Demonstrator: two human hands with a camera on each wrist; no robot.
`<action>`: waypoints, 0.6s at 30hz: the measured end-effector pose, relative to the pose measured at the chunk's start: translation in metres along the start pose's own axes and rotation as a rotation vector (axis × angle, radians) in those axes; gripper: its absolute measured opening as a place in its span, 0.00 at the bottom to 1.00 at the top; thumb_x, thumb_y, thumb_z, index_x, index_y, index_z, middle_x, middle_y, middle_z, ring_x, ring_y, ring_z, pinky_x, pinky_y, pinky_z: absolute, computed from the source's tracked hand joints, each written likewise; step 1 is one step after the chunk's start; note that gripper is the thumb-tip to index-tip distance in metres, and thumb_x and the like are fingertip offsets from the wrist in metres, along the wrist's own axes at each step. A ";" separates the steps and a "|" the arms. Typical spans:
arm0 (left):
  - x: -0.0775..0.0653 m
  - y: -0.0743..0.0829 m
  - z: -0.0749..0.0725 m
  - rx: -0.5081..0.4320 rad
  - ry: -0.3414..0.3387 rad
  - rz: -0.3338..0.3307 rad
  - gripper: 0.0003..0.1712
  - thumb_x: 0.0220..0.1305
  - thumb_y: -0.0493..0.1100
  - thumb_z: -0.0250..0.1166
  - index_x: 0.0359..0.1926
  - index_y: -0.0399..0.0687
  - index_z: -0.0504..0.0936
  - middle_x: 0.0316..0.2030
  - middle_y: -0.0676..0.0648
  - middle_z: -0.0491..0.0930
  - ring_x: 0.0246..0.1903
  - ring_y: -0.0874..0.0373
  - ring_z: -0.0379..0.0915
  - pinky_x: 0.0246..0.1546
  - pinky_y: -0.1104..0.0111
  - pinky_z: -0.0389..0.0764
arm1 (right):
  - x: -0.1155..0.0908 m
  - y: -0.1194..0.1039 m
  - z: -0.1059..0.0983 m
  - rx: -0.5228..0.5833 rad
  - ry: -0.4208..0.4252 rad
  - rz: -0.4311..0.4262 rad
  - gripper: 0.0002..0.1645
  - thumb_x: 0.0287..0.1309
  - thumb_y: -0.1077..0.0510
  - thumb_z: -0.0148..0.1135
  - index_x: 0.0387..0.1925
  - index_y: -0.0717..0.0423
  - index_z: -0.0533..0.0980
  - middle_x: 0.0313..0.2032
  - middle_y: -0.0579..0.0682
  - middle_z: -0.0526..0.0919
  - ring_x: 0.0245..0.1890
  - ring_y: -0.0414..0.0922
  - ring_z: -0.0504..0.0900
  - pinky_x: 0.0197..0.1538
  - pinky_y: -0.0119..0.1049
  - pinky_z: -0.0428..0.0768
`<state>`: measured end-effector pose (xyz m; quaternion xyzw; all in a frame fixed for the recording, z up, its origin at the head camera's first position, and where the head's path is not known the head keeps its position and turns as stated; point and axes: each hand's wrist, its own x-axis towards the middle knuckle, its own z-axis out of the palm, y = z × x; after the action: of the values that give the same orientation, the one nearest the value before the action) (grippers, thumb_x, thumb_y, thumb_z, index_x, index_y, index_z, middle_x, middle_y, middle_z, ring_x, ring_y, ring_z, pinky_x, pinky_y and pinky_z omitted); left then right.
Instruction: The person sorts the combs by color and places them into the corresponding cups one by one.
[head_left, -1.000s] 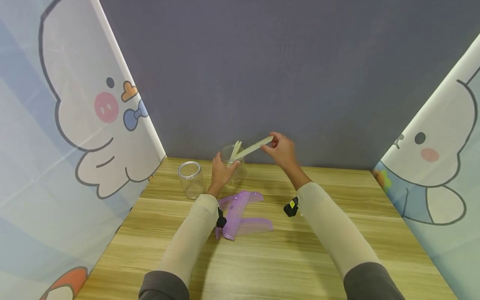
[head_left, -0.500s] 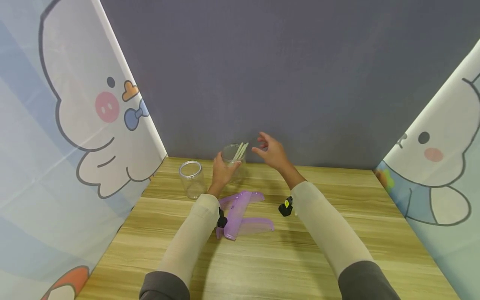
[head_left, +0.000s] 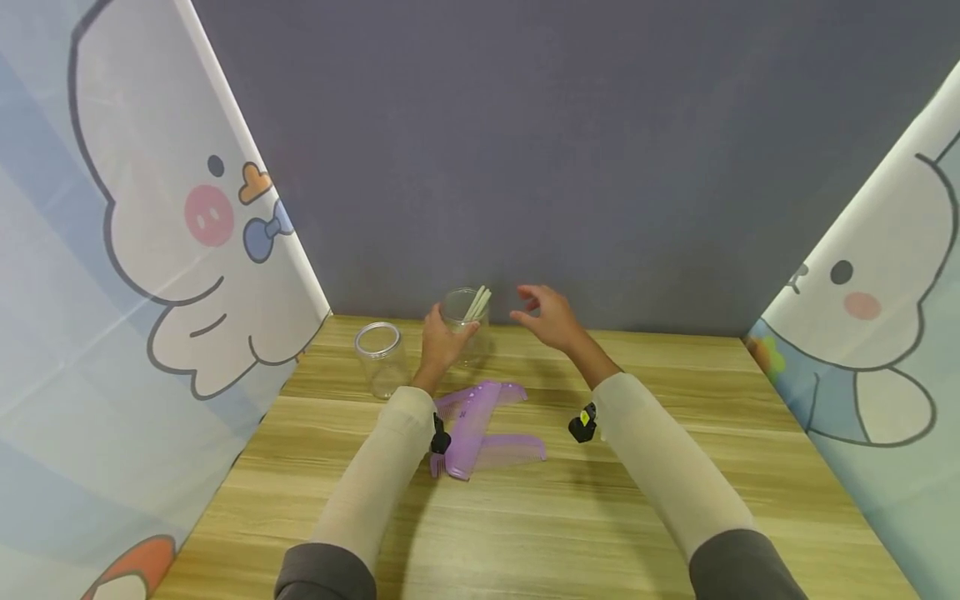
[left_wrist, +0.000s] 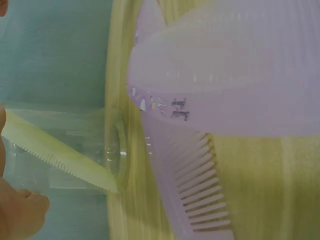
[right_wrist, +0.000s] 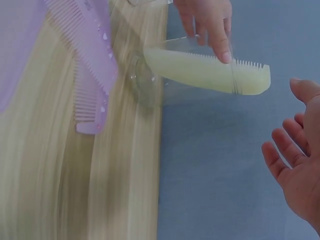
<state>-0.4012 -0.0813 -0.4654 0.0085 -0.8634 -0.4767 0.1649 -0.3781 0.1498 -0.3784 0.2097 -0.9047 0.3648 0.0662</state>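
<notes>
My left hand (head_left: 444,340) grips a clear jar (head_left: 455,310) near the back edge of the table. Pale green combs (head_left: 477,305) lean inside it, their ends poking above the rim. In the right wrist view one green comb (right_wrist: 210,75) shows teeth along one side, slanting through the clear wall. Just right of the jar, my right hand (head_left: 551,318) hovers with relaxed, spread fingers and holds nothing. Several purple combs (head_left: 472,429) lie overlapping on the table in front of the jar, partly hidden by the left wrist.
A second clear jar (head_left: 382,362) with a silvery rim stands left of my left hand. The wooden table (head_left: 660,467) ends at a grey back panel (head_left: 570,167). Cartoon-printed sheets (head_left: 172,250) flank both sides.
A green comb that my right hand pinched has gone into the jar beside the others. The right hand let go and drew back slightly. My left hand stays on the jar.
</notes>
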 end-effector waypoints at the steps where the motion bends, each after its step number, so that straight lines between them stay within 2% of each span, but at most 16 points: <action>1: 0.000 0.001 0.000 0.000 0.002 0.005 0.54 0.59 0.58 0.73 0.74 0.33 0.58 0.66 0.28 0.68 0.67 0.34 0.67 0.70 0.46 0.69 | -0.002 0.002 0.000 -0.003 -0.006 -0.001 0.36 0.68 0.49 0.65 0.71 0.60 0.68 0.64 0.59 0.76 0.60 0.56 0.79 0.59 0.54 0.80; 5: -0.004 0.005 -0.003 0.017 0.003 0.019 0.57 0.58 0.57 0.74 0.74 0.29 0.56 0.67 0.26 0.67 0.68 0.32 0.65 0.71 0.45 0.68 | -0.010 0.011 0.002 -0.018 -0.020 -0.009 0.35 0.69 0.50 0.65 0.71 0.60 0.69 0.65 0.59 0.76 0.59 0.56 0.79 0.59 0.54 0.81; 12: -0.007 0.020 -0.017 0.027 -0.061 -0.060 0.62 0.60 0.55 0.73 0.78 0.28 0.46 0.74 0.25 0.54 0.75 0.33 0.53 0.77 0.49 0.58 | -0.023 0.026 0.008 -0.019 -0.050 -0.013 0.33 0.68 0.50 0.65 0.69 0.58 0.71 0.64 0.58 0.77 0.59 0.55 0.80 0.56 0.52 0.82; 18: -0.008 0.031 -0.033 0.069 -0.047 -0.050 0.62 0.61 0.57 0.73 0.78 0.29 0.46 0.73 0.26 0.55 0.73 0.32 0.56 0.75 0.48 0.62 | -0.031 0.037 0.020 -0.024 -0.085 -0.037 0.31 0.68 0.52 0.65 0.68 0.61 0.72 0.62 0.60 0.78 0.58 0.57 0.80 0.57 0.53 0.81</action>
<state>-0.3792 -0.0904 -0.4261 0.0246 -0.8825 -0.4507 0.1322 -0.3652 0.1701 -0.4247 0.2409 -0.9070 0.3436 0.0368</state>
